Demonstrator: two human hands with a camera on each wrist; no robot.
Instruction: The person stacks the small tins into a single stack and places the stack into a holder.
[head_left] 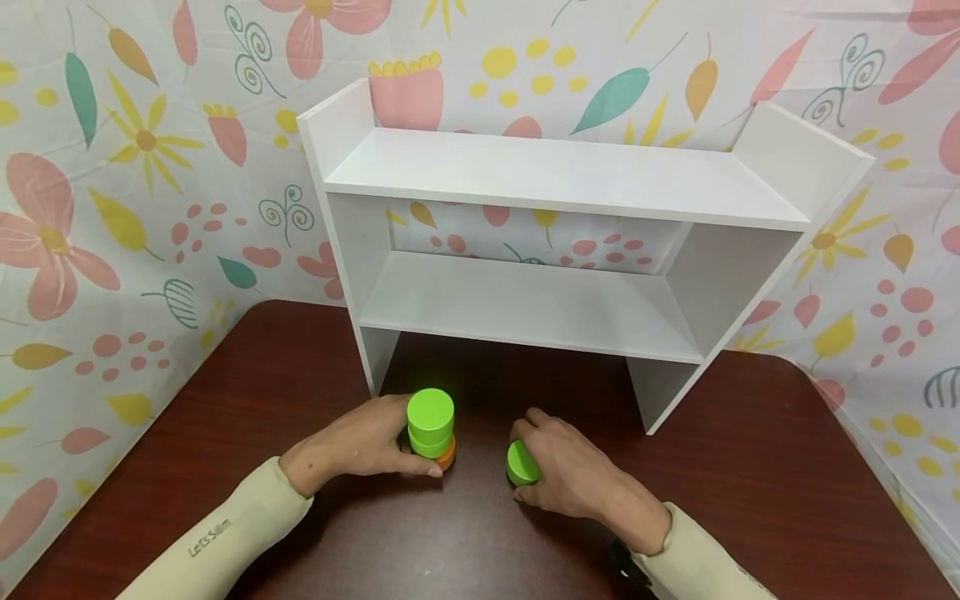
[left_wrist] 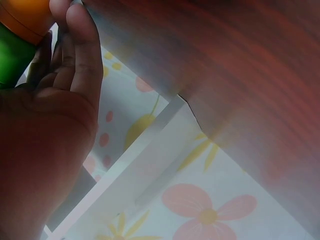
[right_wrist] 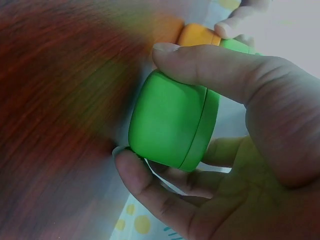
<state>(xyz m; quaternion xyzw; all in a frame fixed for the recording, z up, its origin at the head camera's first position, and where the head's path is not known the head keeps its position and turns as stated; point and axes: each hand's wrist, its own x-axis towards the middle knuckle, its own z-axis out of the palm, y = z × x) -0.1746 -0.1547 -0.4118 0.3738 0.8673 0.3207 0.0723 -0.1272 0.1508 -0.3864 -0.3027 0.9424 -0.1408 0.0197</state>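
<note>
My left hand [head_left: 367, 440] grips a small stack at its base, thumb on the near side and fingers behind. An orange round container [head_left: 447, 456] forms the bottom of that stack, with a green lidded round container [head_left: 431, 414] standing on it. To the right, my right hand [head_left: 566, 467] holds another green round container [head_left: 522, 464] low at the tabletop. In the right wrist view, thumb and fingers curve round this green container [right_wrist: 170, 117], and a seam shows near its lid. Only part of the stack's orange container [left_wrist: 30, 17] appears in the left wrist view.
A white two-tier shelf [head_left: 525, 308] stands on the dark red-brown table [head_left: 465, 533] behind both hands. Its side panels reach down to the tabletop. A patterned cloth [head_left: 187, 167] with flowers and leaves hangs behind the table and at its sides.
</note>
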